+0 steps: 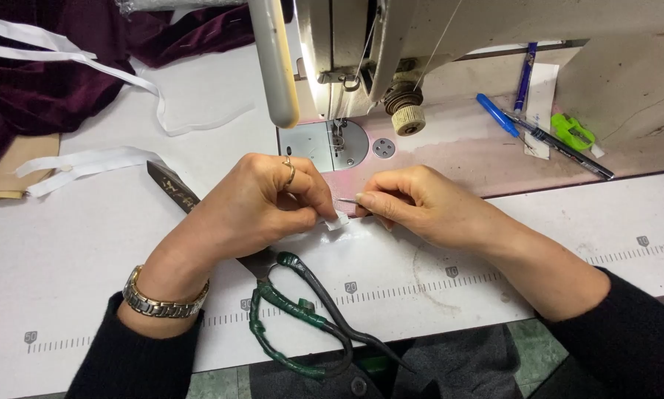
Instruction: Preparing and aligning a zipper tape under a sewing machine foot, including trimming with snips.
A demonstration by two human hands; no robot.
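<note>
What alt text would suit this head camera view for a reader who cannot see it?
A left hand pinches a small white piece while the right hand holds a thin metal pin to it, before a sewing machine. Green-handled scissors lie on the white table.

White worktable (88,251) — bright machine lamp (313,74)

Dark green handles on the scissors (302,325), burgundy velvet (44,81), white tape (88,162), blue pen (497,114)
</note>
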